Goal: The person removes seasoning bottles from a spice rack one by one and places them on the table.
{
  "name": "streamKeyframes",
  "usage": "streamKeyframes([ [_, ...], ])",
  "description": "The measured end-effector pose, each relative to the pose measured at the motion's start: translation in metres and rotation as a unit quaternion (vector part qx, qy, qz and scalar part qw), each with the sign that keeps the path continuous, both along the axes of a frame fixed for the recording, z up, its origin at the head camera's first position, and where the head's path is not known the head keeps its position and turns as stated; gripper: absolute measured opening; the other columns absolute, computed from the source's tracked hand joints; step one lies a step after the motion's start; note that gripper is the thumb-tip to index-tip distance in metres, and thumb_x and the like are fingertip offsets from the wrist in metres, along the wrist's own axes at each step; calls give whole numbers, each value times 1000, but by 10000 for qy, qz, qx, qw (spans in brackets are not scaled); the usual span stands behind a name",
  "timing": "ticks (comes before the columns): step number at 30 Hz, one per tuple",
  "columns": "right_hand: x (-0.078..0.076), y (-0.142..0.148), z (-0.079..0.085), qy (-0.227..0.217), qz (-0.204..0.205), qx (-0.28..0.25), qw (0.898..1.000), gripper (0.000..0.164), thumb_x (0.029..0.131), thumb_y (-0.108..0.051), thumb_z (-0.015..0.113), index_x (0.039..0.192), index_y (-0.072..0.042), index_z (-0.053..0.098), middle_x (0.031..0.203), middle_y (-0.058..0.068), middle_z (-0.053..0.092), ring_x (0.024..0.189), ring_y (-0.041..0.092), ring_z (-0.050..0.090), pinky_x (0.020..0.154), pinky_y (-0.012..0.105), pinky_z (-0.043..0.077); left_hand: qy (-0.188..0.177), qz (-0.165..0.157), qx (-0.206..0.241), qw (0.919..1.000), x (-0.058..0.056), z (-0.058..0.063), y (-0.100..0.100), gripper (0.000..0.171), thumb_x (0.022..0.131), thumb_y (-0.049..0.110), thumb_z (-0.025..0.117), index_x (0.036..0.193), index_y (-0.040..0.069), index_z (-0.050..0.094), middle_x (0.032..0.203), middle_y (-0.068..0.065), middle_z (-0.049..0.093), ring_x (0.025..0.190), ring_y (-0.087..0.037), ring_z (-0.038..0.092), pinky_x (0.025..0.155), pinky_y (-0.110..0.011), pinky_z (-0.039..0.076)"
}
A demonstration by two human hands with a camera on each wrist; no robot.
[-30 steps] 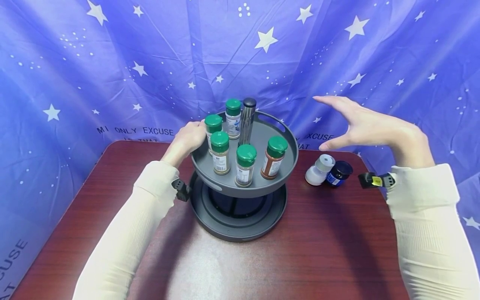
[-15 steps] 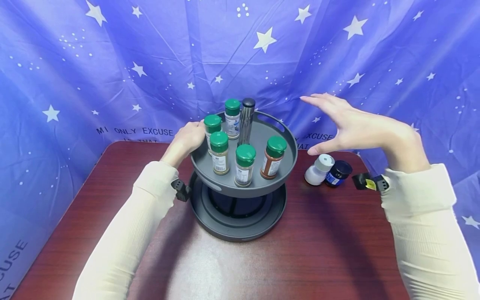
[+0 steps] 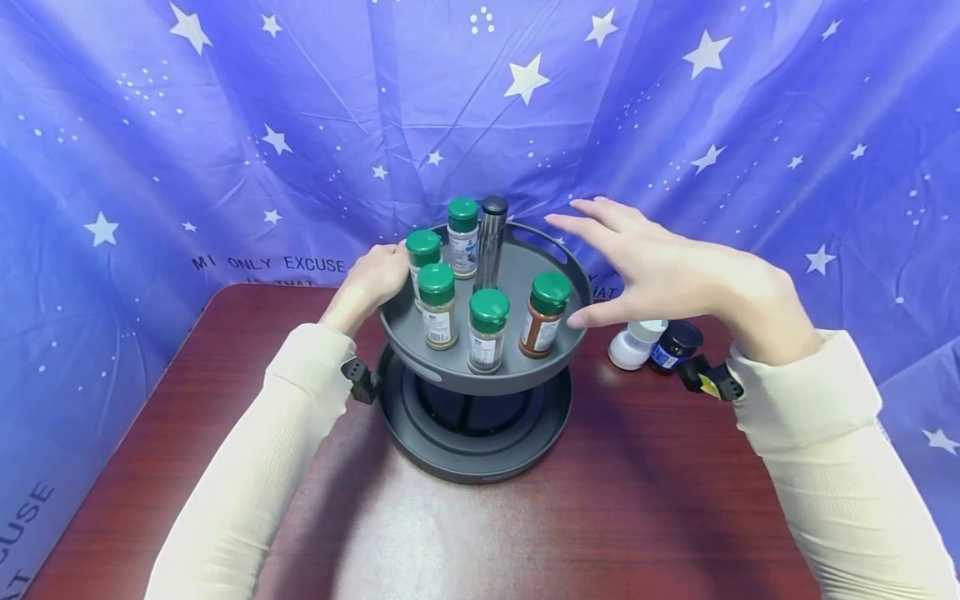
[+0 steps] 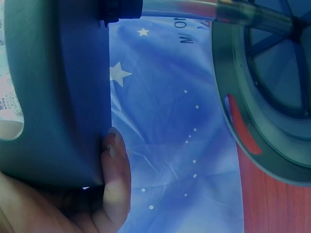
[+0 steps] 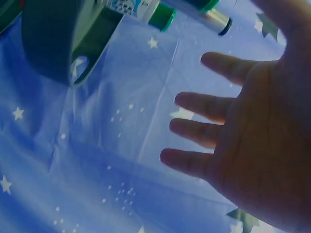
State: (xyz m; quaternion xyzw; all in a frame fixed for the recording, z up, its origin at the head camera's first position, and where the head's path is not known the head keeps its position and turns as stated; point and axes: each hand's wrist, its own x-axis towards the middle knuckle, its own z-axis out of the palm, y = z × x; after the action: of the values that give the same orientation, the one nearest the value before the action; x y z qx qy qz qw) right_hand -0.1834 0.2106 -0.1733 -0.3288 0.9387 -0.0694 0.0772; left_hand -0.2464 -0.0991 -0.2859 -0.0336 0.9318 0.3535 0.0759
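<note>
A dark grey two-tier turntable rack stands on the table, its upper tray (image 3: pixel 521 258) above a lower tray (image 3: pixel 427 446), with a metal post (image 3: pixel 491 246) rising through the middle. My left hand (image 3: pixel 382 273) grips the upper tray's left rim; the left wrist view shows fingers (image 4: pixel 115 179) curled under its edge. Several green-capped spice jars (image 3: pixel 438 317) stand upright on that tray. One with red-brown contents (image 3: pixel 542 332) is nearest my right hand (image 3: pixel 660 271), which hovers by the right rim, fingers spread and holding nothing. Its palm (image 5: pixel 262 126) looks bare in the right wrist view.
Right of the rack, a white jar with a pale lid (image 3: pixel 628 350) stands beside a black-lidded jar with a blue label (image 3: pixel 677 340). A blue star-patterned curtain (image 3: pixel 300 108) hangs behind the reddish-brown table (image 3: pixel 247 358).
My right hand has moved left, from above the two jars on the table to the upper tray's right rim. The left hand keeps its grip, and the rack looks unmoved.
</note>
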Motion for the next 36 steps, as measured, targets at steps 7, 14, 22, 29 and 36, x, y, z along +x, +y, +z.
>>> streamKeyframes([
  [7,5,-13,-6,107,206,82,9997,101,80,-51,78,158,-24,21,164,17,14,152,39,11,118,63,19,45,-20,-50,10000,0,0,0,63,105,47,15,150,12,41,158,-13,38,146,-38,32,117,-53,30],
  [14,8,-27,-12,53,339,237,9991,98,80,-52,77,157,-24,23,164,16,16,153,39,11,120,60,18,95,-93,-119,9998,-1,1,0,61,106,45,16,149,11,43,157,-12,38,146,-38,33,117,-53,31],
  [22,9,-39,-18,206,447,325,9983,95,83,-50,75,157,-18,25,163,19,21,152,38,15,122,56,18,138,-118,-195,9996,-2,-1,0,62,106,44,15,148,9,44,156,-14,39,145,-39,34,117,-52,32],
  [29,9,-44,-27,306,600,408,9969,85,86,-41,75,154,-14,32,155,16,36,147,36,29,119,56,27,158,-134,-152,9997,-2,0,0,62,106,44,15,149,11,44,156,-14,39,145,-39,34,116,-53,32],
  [36,10,-46,-32,134,556,423,9975,64,92,-31,69,148,-16,41,138,10,50,113,27,57,99,48,47,135,-120,-159,9997,-2,1,-1,61,106,44,16,148,10,44,156,-13,39,145,-39,34,116,-52,32],
])
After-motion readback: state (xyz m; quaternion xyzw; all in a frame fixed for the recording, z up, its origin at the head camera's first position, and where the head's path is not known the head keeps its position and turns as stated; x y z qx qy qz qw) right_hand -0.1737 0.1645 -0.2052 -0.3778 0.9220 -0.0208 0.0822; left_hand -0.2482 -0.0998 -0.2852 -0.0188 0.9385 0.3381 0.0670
